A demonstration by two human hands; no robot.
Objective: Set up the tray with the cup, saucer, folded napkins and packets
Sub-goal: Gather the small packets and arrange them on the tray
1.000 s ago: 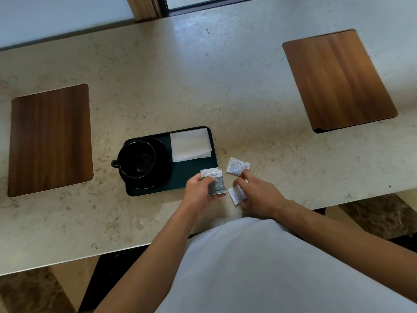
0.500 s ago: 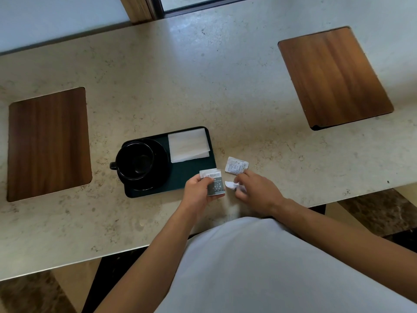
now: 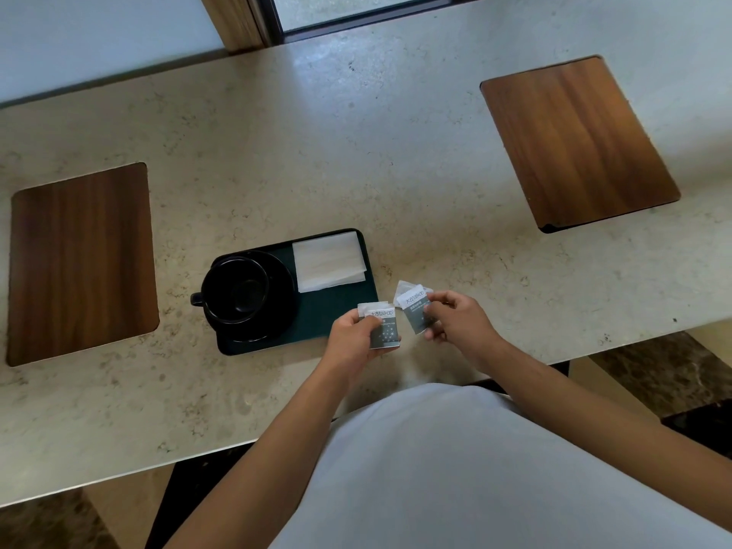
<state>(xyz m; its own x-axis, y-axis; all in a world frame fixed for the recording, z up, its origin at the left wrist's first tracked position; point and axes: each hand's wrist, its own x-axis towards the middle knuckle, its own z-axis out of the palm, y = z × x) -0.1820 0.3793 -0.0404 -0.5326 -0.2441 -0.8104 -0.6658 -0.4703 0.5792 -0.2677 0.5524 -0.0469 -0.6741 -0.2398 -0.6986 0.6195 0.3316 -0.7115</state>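
Head view shows the tray (image 3: 317,330) near the counter's (image 3: 356,152) front edge, mostly set. The cup (image 3: 235,289) sits upright on the saucer (image 3: 281,295) at the tray's left end, handle pointing left past the tray's edge. The napkins (image 3: 328,261) lie flat in the back right corner, long axis running along the tray's back edge.

Still to do, by my reading: the packets. None lies on the tray yet. The left hand (image 3: 352,338) is pinched on packets (image 3: 382,324) over the tray's front right corner; how many it holds I cannot tell. The right hand (image 3: 455,320) is pinched on another packet (image 3: 414,311) just beside the tray's right edge, above the counter, with one more pale packet edge showing behind it. Both printed packets stand roughly upright in the fingers, white end away from the person, long axis running front to back; the right one tilts slightly left. The hands are near each other, not touching.
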